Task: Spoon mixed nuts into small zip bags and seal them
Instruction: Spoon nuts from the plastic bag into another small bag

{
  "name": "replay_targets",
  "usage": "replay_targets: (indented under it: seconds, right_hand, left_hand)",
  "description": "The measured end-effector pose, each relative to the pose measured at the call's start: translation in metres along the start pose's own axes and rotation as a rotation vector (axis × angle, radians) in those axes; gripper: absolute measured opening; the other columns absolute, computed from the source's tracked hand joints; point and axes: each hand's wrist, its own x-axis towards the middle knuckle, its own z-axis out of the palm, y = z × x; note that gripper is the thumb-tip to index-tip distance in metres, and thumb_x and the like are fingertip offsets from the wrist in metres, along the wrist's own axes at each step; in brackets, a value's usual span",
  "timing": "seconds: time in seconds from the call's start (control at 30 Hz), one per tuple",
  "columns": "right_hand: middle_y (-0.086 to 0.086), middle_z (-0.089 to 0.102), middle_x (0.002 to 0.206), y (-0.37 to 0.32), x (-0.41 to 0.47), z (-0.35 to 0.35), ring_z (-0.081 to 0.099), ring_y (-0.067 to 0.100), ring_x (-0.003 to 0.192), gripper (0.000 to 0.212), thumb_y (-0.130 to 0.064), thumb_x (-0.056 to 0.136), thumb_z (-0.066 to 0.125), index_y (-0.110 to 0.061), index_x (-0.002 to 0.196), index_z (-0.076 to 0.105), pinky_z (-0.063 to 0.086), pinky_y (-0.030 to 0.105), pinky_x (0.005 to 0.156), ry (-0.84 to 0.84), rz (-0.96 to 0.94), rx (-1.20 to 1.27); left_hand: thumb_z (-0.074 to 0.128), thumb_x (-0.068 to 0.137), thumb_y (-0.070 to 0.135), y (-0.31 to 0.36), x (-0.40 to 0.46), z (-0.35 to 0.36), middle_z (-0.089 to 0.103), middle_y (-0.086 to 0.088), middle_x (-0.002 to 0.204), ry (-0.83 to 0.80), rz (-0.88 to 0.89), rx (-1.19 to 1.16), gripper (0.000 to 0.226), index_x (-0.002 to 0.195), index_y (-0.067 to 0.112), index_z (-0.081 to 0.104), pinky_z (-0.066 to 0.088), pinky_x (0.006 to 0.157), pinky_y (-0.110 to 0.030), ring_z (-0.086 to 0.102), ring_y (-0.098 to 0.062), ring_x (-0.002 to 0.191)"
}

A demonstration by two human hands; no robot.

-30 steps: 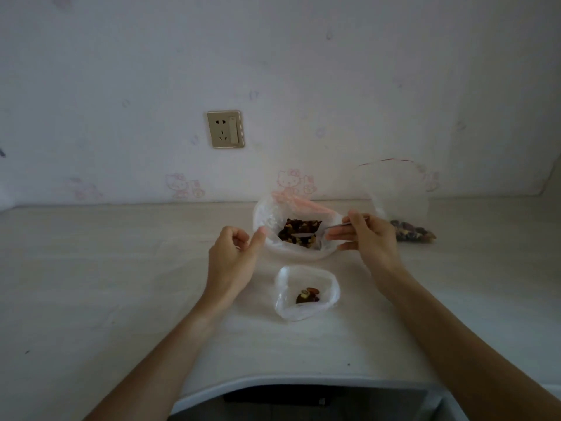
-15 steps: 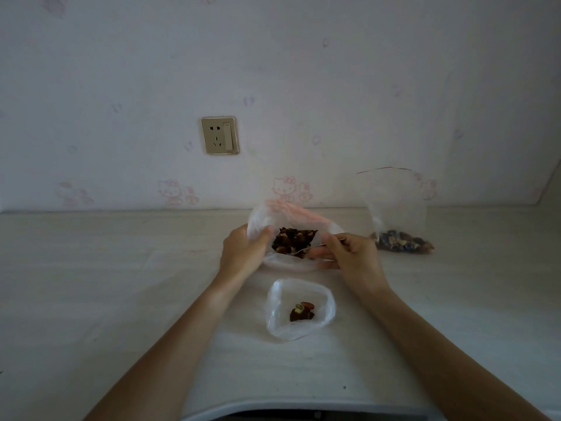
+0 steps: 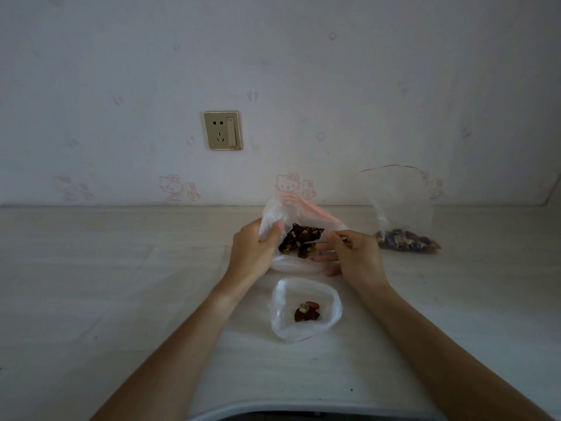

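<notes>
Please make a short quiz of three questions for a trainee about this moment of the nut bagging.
1. True or false: the left hand grips the edge of the big nut bag.
2. What does the right hand hold? A) spoon B) scissors C) cup
3. Fill in: the small open bag near the table edge holds only a ___ nuts.

Key: 1 true. 2 A, the spoon, whose tip is among the nuts. 3 few.
</notes>
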Motion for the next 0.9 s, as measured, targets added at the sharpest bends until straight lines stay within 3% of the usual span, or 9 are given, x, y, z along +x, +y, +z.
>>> replay_targets:
  seconds: [0.1,0.2,0.27,0.37,0.47,0.53,0.63,0.73,0.9]
  right_hand:
    - [0.004,0.080,0.082,-0.002,-0.001,-0.002,0.078,0.024,0.070,0.019,-0.017,0.105,0.056,-0.011,0.100,0.073,0.062,0.036,0.051,0.028,0.036,0.037]
    - [0.006,0.080,0.083,-0.005,-0.003,-0.004,0.078,0.026,0.070,0.020,-0.018,0.106,0.054,-0.011,0.099,0.071,0.062,0.038,0.051,0.060,0.041,0.065]
    - [0.007,0.079,0.083,-0.007,-0.005,-0.006,0.078,0.026,0.071,0.020,-0.019,0.106,0.054,-0.011,0.098,0.070,0.062,0.038,0.051,0.075,0.041,0.082]
    - [0.006,0.080,0.082,-0.009,-0.009,-0.009,0.078,0.025,0.072,0.022,-0.019,0.107,0.053,-0.010,0.098,0.070,0.062,0.036,0.051,0.090,0.036,0.099]
    - [0.006,0.080,0.082,-0.011,-0.013,-0.014,0.078,0.024,0.073,0.022,-0.019,0.107,0.053,-0.009,0.099,0.071,0.060,0.034,0.050,0.101,0.030,0.109]
    - [0.006,0.080,0.083,-0.013,-0.016,-0.016,0.079,0.025,0.075,0.021,-0.020,0.107,0.053,-0.009,0.101,0.070,0.059,0.034,0.050,0.101,0.036,0.121]
    - [0.007,0.080,0.084,-0.017,-0.019,-0.018,0.079,0.025,0.077,0.022,-0.020,0.107,0.052,-0.007,0.103,0.070,0.060,0.033,0.051,0.097,0.040,0.129]
    - [0.007,0.080,0.084,-0.026,-0.022,-0.022,0.079,0.024,0.078,0.023,-0.020,0.107,0.053,-0.007,0.100,0.071,0.060,0.032,0.052,0.086,0.022,0.142]
    - [0.012,0.079,0.085,-0.047,-0.034,-0.039,0.079,0.027,0.080,0.024,-0.019,0.107,0.053,-0.003,0.101,0.070,0.060,0.032,0.051,0.058,0.028,0.186]
  left_hand:
    - [0.059,0.103,0.043,0.000,-0.001,-0.003,0.064,0.008,0.060,0.006,-0.004,0.010,0.031,0.075,0.032,0.069,0.043,0.054,-0.015,0.058,-0.003,0.053]
    - [0.057,0.102,0.046,0.002,-0.002,-0.006,0.071,-0.008,0.073,0.006,-0.038,0.032,0.037,0.081,0.018,0.069,0.052,0.063,-0.032,0.067,-0.020,0.066]
    - [0.057,0.100,0.048,0.002,-0.002,-0.009,0.064,-0.010,0.069,0.016,-0.062,0.037,0.045,0.078,0.010,0.061,0.050,0.062,-0.037,0.060,-0.020,0.061]
    - [0.060,0.097,0.054,0.001,-0.005,-0.016,0.050,-0.002,0.067,0.024,-0.096,0.080,0.048,0.075,0.012,0.051,0.042,0.061,-0.034,0.048,-0.015,0.061]
    - [0.064,0.092,0.061,0.001,-0.013,-0.026,0.063,0.005,0.094,0.058,-0.124,0.130,0.044,0.095,0.018,0.058,0.052,0.078,-0.033,0.062,-0.011,0.086]
    - [0.068,0.089,0.060,0.005,-0.021,-0.033,0.059,0.007,0.108,0.108,-0.124,0.158,0.045,0.108,0.023,0.053,0.054,0.088,-0.036,0.062,-0.014,0.098]
    - [0.072,0.089,0.052,0.012,-0.034,-0.042,0.059,0.008,0.105,0.109,-0.083,0.146,0.039,0.106,0.022,0.054,0.053,0.081,-0.032,0.064,-0.013,0.090]
    - [0.071,0.091,0.051,0.017,-0.054,-0.044,0.067,0.012,0.095,-0.042,-0.018,0.094,0.024,0.095,0.029,0.063,0.045,0.065,-0.013,0.064,-0.001,0.078]
    - [0.067,0.089,0.063,0.017,-0.077,-0.039,0.071,0.020,0.092,-0.270,-0.001,0.145,0.027,0.094,0.036,0.072,0.044,0.064,-0.008,0.064,0.008,0.078]
